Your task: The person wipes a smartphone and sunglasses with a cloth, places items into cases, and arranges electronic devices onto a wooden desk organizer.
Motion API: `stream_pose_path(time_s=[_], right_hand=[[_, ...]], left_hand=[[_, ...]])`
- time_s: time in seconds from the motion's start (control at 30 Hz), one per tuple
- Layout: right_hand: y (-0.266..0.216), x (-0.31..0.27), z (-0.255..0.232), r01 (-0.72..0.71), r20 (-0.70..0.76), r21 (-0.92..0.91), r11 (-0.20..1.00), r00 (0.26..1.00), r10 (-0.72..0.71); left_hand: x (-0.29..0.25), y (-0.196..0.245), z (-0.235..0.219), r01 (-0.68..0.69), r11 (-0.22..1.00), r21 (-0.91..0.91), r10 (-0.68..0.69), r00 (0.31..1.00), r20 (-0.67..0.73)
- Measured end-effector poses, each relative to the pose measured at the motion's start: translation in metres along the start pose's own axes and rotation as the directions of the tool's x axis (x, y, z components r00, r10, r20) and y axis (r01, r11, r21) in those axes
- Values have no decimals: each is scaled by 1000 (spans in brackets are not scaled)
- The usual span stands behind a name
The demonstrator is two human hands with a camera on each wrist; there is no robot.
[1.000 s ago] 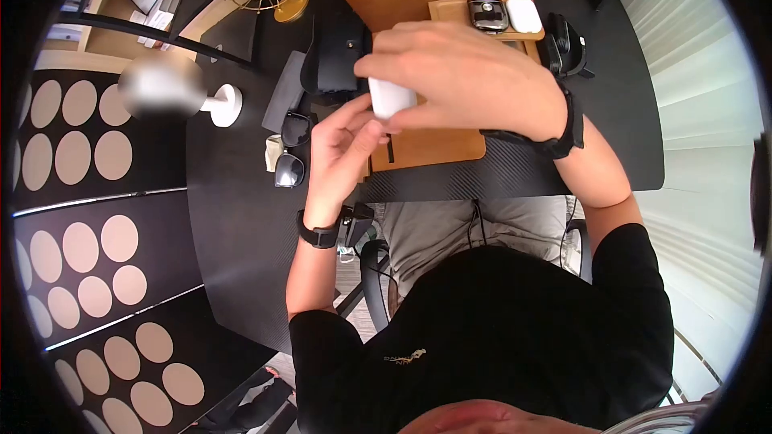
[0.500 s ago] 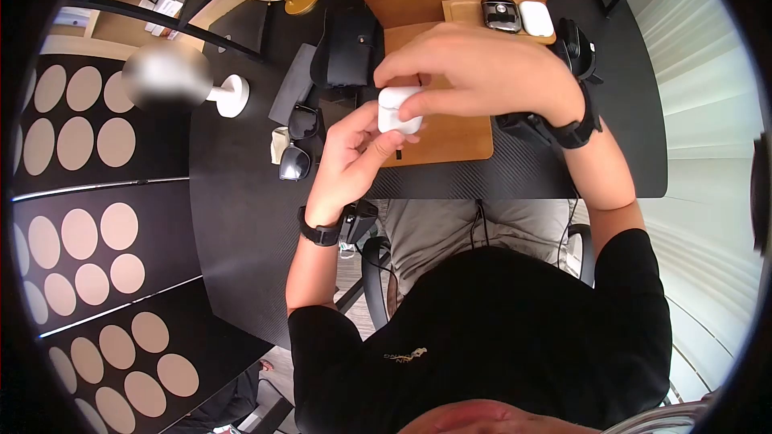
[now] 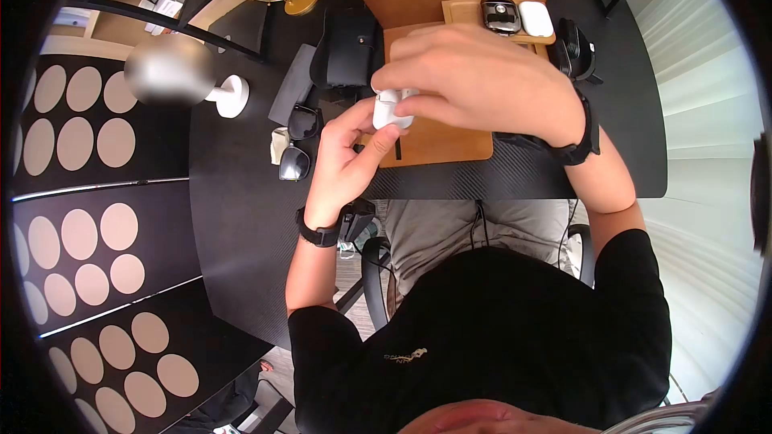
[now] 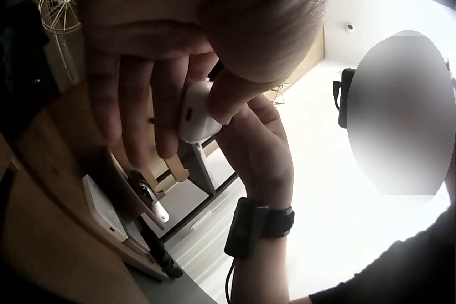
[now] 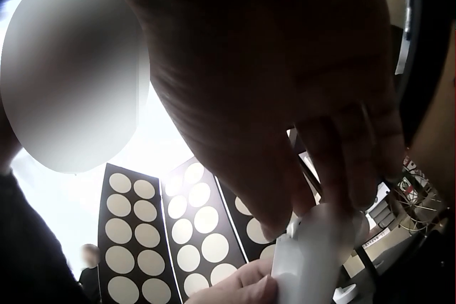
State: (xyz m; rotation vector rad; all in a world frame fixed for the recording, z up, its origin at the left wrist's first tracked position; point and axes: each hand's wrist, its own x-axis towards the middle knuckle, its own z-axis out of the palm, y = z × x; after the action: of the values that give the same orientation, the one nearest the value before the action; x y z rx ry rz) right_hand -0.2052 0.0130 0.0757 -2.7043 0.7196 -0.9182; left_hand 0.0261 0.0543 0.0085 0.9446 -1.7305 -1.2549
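A small white earbud case (image 3: 388, 117) is held over the front of the wooden desk organizer, its lid tipped up. My left hand (image 3: 347, 159) grips its lower part between thumb and fingers. In the left wrist view the case's underside (image 4: 199, 115) shows a dark charging slot. My right hand (image 3: 490, 84) reaches across from the right, and its thumb and fingers pinch the top of the case at the opening. The right wrist view has the white case (image 5: 305, 265) right below those fingertips, and their shadow hides what lies between them.
Behind the hands stands the wooden organizer (image 3: 450, 145), with a silver-and-black gadget (image 3: 501, 15) and a white rounded case (image 3: 536, 19) on its shelf. Dark headphones (image 3: 576, 50) lie to the right. On the left are a black pouch (image 3: 350, 52), sunglasses (image 3: 295, 162) and a white lamp (image 3: 232, 96).
The case came down and a little right, then its lid tipped up. My right thumb and fingers moved to its top; the left hand kept its grip.
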Motion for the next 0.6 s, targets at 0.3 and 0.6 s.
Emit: stream_pose_path(time_s=[0.3,0.6], right_hand=[[3,5,1,-26,5,75,997,1000,26],[13,0,-28,-121,-14,104,987,992,123]], left_hand=[[0,-2,-4,15,1000,3,-15,1000,-6],[4,4,-10,46,996,-73,-48,999,-15]])
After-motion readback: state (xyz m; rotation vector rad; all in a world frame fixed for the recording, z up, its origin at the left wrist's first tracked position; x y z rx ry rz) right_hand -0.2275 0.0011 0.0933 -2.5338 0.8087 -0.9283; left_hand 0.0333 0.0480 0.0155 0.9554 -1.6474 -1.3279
